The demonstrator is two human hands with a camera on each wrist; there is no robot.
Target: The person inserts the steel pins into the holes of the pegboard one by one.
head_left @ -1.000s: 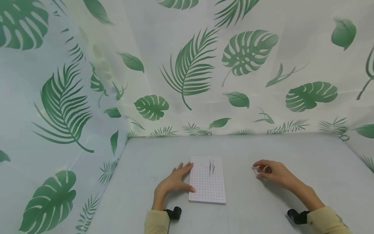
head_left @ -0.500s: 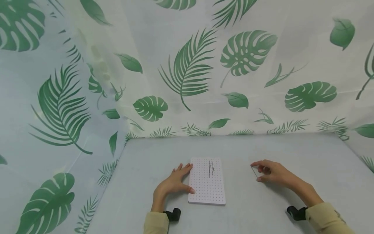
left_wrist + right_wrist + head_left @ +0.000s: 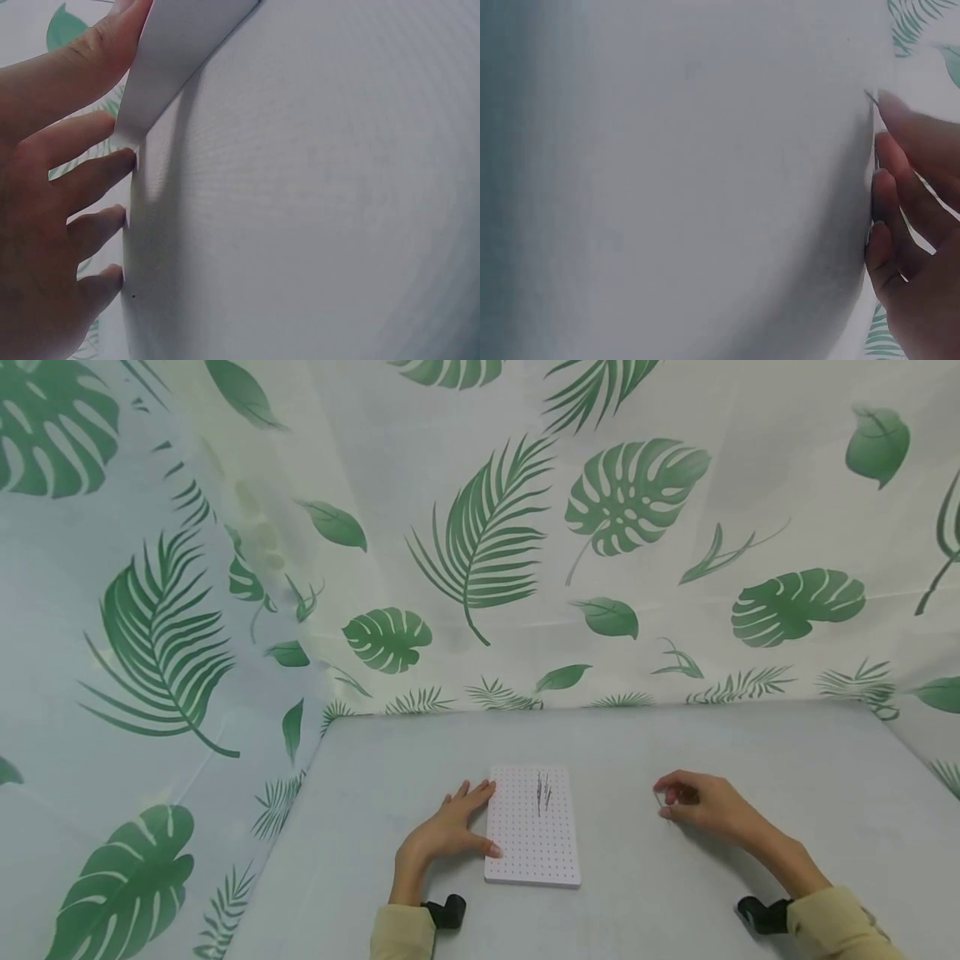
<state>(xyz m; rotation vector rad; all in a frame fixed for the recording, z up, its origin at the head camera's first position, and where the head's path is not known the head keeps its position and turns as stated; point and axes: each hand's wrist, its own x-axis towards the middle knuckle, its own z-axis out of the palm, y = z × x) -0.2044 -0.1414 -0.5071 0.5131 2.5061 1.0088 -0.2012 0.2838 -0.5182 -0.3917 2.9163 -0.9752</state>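
A white pegboard [image 3: 528, 852] with rows of small holes lies on the table, and several thin dark pins [image 3: 539, 793] stand in its upper right part. My left hand [image 3: 442, 827] rests at the board's left edge with fingers spread, its thumb on the lower left of the board. In the left wrist view the thumb lies along the board's side wall [image 3: 180, 60] and the other fingertips touch the table. To the right of the board, my right hand [image 3: 701, 802] pinches a thin metal pin [image 3: 871, 97] between thumb and fingers, low over the table.
The pale grey table [image 3: 615, 910] reaches back to a white curtain [image 3: 510, 677] printed with green leaves, which also hangs at the left. Black wrist cameras [image 3: 448, 912] sit at both sleeve cuffs.
The pin in my right hand first showed long between the spread thumb and finger; now thumb and finger are closer together and less of it shows. My left hand and the board have stayed put.
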